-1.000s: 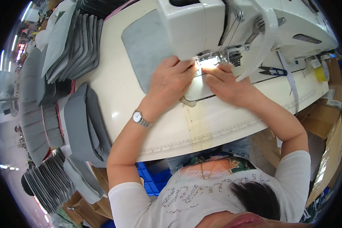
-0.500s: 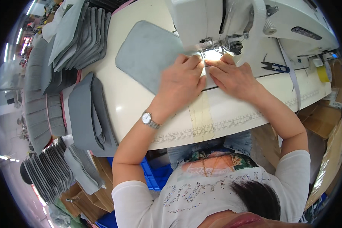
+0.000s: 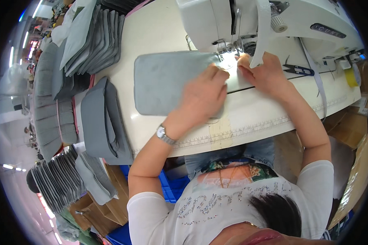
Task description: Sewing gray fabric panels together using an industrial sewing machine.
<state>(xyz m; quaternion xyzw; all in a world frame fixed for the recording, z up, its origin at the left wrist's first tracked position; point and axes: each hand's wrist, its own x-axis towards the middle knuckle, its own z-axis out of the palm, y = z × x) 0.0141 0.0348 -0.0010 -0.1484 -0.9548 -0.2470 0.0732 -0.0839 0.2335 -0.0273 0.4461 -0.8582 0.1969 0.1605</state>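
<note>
A grey rounded fabric panel (image 3: 159, 83) lies flat on the sewing table, its right end near the lit presser foot (image 3: 225, 50) of a white sewing machine (image 3: 206, 22). My left hand (image 3: 204, 92) rests on that panel with fingers curled and pressed together at its right part, just in front of the needle area. Slightly blurred, my right hand (image 3: 268, 75) is closed in a pinch right of the presser foot, partly behind a white machine part. What its fingertips hold, if anything, I cannot make out.
Blue-handled thread snips (image 3: 299, 70) and a white tape strip (image 3: 315, 77) lie to the right, near a yellow tape roll (image 3: 351, 77). Folded grey pieces (image 3: 98, 122) and a stack of grey panels (image 3: 92, 45) stand at left. A printed ruler (image 3: 253, 132) follows the near edge.
The grey panel has turned counterclockwise, its left end swinging toward me. My right hand has moved right, away from the left, and the left hand has shifted slightly nearer and right.
</note>
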